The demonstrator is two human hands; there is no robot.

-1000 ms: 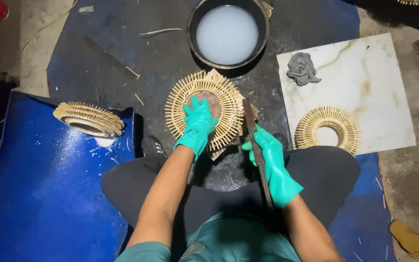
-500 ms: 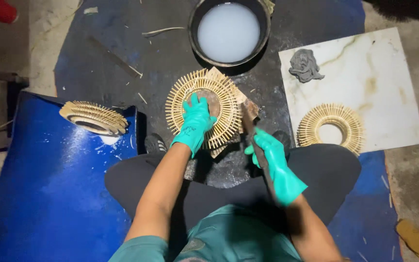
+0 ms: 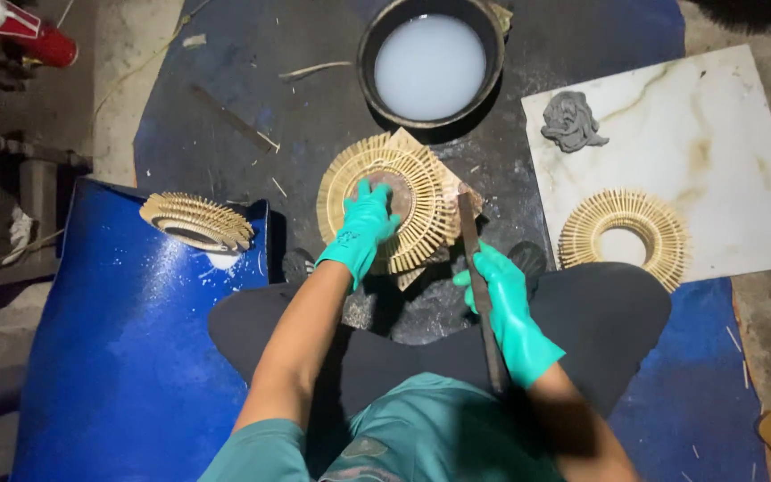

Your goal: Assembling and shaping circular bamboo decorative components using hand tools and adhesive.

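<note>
We've still got our left hand (image 3: 369, 223) pressed flat on the mid-frame stick ring (image 3: 394, 210), while our right hand (image 3: 506, 308), clamped on the flat tool (image 3: 479, 286), has barely shifted.

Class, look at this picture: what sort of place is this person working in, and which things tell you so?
Probably an informal floor-level craft workshop: radial stick rings, a bowl of milky liquid, and a grey clay-like lump on a marble slab.
</note>
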